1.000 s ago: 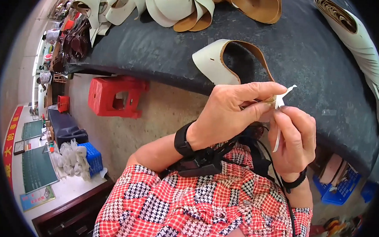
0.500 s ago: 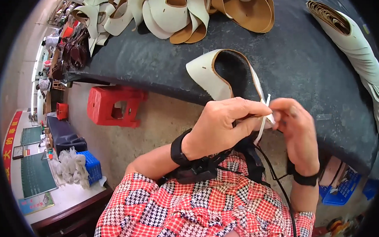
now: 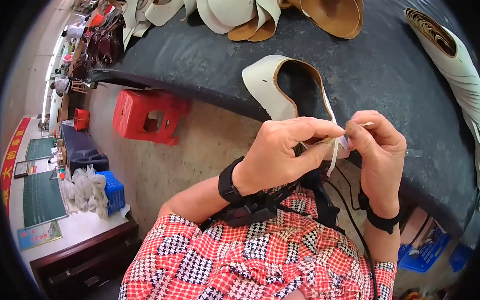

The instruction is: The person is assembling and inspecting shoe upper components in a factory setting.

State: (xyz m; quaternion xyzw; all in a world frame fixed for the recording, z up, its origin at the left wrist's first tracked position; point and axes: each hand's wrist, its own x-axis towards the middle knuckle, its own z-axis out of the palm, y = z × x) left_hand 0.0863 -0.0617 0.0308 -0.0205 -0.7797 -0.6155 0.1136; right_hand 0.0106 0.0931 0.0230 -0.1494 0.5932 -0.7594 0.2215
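A curved leather piece, white on its outer face and tan along the edges, loops up over the table's near edge. My left hand pinches its lower end between thumb and fingers. A narrow white strip hangs down beside those fingertips. Close by on the right, my right hand is closed in a pinch. A thin pale end of the strip sticks out past its thumb and forefinger. The fingertips of both hands almost meet, and they hide where strip and leather join.
More white and tan leather pieces are heaped along the far side of the dark table. A nested stack of such pieces lies at the right. Left of the table stand a red stool and a blue basket.
My right hand's fingers have closed on the strip's upper end, which stood upright before and now points rightward. My left hand keeps its pinch. The whole view has shifted slightly.
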